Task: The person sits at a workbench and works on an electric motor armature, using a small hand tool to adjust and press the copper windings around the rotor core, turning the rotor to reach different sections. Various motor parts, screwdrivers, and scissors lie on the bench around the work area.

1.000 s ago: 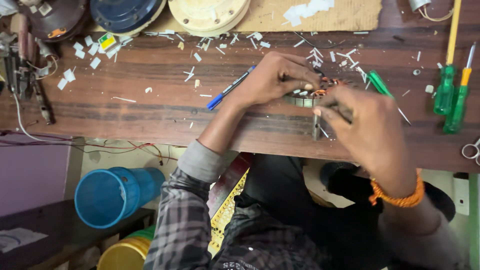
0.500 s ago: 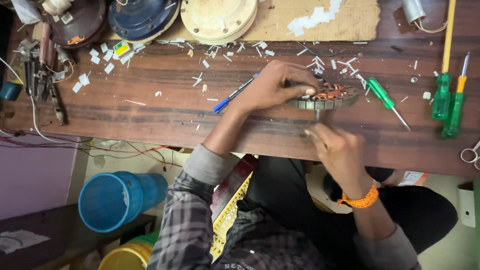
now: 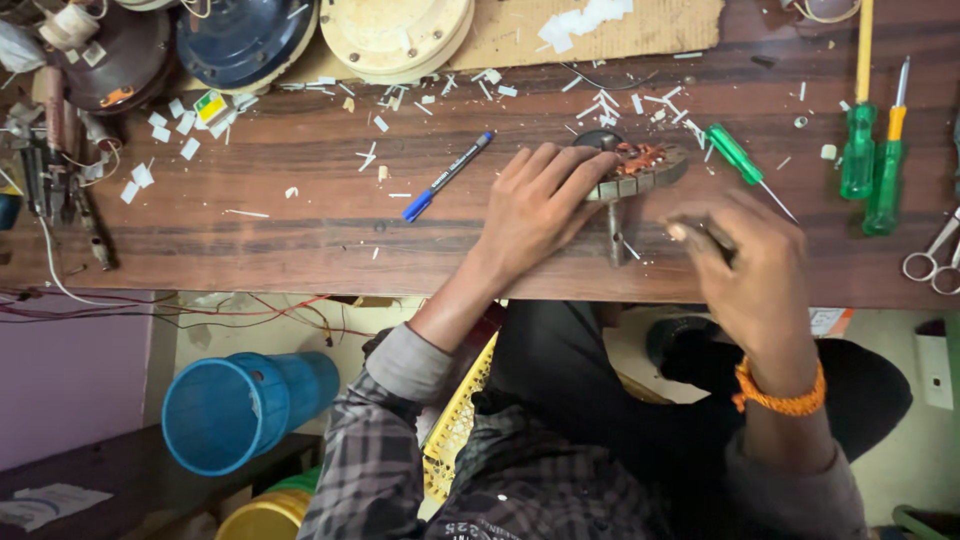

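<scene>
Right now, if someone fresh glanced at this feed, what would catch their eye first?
Probably the left hand pressed over a round metal core with copper windings at the middle of the wooden bench, with the right hand beside it pinching something small that I cannot make out. Next, the green screwdrivers at the right, and the white scraps scattered along the bench's far side.

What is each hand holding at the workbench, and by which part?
The left hand grips the round copper-wound motor core by its rim. The right hand pinches a small thin tool; its kind cannot be told.
</scene>
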